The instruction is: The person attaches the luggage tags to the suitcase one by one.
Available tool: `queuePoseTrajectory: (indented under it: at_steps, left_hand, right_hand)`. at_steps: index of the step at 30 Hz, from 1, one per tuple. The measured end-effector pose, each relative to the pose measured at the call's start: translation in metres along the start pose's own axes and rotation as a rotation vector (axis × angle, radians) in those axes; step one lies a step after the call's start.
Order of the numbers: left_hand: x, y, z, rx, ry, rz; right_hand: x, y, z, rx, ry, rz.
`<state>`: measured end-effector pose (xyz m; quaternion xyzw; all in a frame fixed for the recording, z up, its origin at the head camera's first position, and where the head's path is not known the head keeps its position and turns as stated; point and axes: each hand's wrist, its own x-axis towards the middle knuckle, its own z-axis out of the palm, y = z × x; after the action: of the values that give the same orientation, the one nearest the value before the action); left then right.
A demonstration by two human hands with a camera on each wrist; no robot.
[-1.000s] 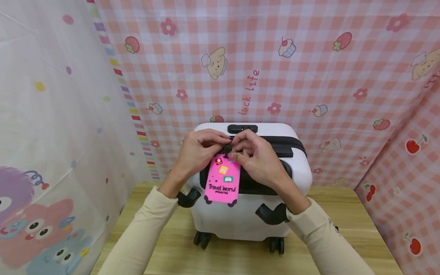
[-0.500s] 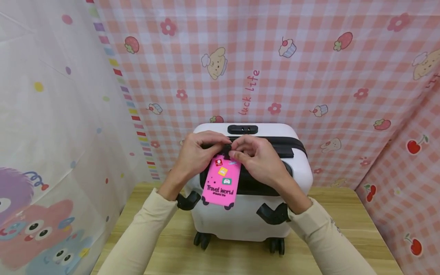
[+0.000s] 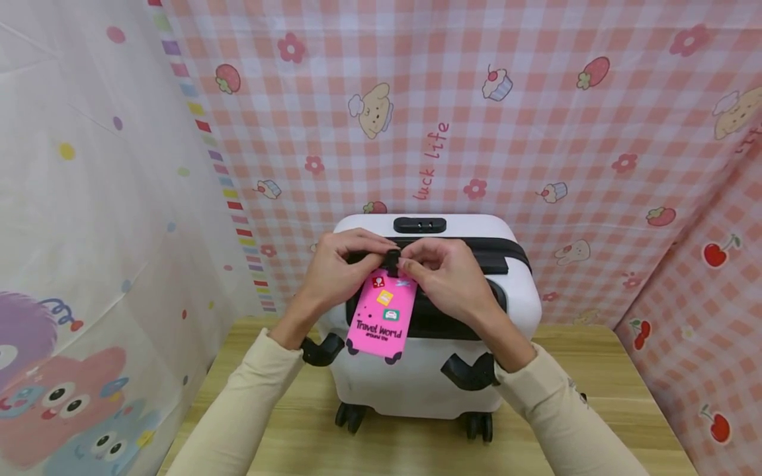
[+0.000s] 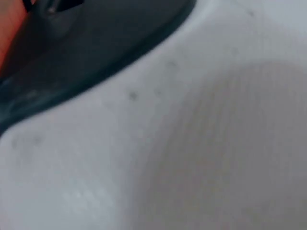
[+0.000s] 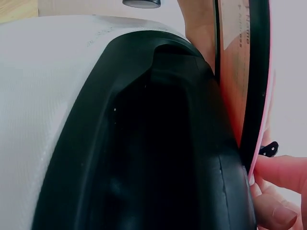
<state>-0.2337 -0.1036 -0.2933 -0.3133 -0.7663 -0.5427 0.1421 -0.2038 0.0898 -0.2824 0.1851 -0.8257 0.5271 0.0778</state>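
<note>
1. Tag (image 3: pixel 378 316) hangs tilted before the white suitcase (image 3: pixel 417 380), below its top edge.
2. Left hand (image 3: pixel 337 268) pinches its black strap (image 3: pixel 392 263) between thumb and fingers.
3. Right hand (image 3: pixel 455 277) pinches that strap's other side.
4. Suitcase stands near the far edge of the wooden surface (image 3: pixel 286 416).

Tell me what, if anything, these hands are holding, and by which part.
A pink luggage tag, held by the black strap at its top, between the left hand and right hand.

- Tight between my left hand (image 3: pixel 340 268) and right hand (image 3: pixel 450 277): black strap (image 3: pixel 393 262) in the way.
- Pink tag (image 3: pixel 381 316) blocks reach from below.
- Suitcase (image 3: pixel 417 380) stops me behind tag.
- Room between tag and my right forearm (image 3: pixel 508 337).
</note>
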Motion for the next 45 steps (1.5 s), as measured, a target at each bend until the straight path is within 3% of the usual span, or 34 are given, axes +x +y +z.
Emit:
queuePoseTrajectory:
  at_steps: [7, 12, 20, 24, 35, 45]
  left_hand:
    - [-0.004, 0.000, -0.004, -0.036, -0.089, 0.001]
    - [-0.004, 0.001, -0.002, -0.028, -0.074, -0.029]
    - [-0.006, 0.001, -0.004, -0.038, -0.042, 0.001]
    - [-0.006, 0.000, -0.004, -0.013, -0.025, 0.018]
    - [-0.007, 0.002, -0.004, 0.134, -0.060, 0.013]
    - [-0.008, 0.005, -0.003, 0.131, -0.059, 0.013]
  right_hand:
    - [-0.002, -0.001, 0.000, 0.002, 0.042, 0.010]
    - [-0.003, 0.000, 0.000, -0.003, 0.077, -0.026]
    - [-0.004, 0.006, 0.002, -0.100, 0.063, -0.259]
    - [-0.003, 0.009, 0.004, -0.113, 0.083, -0.316]
    - [-0.006, 0.009, 0.004, -0.085, 0.096, -0.292]
    - [-0.008, 0.007, 0.004, -0.038, 0.056, -0.284]
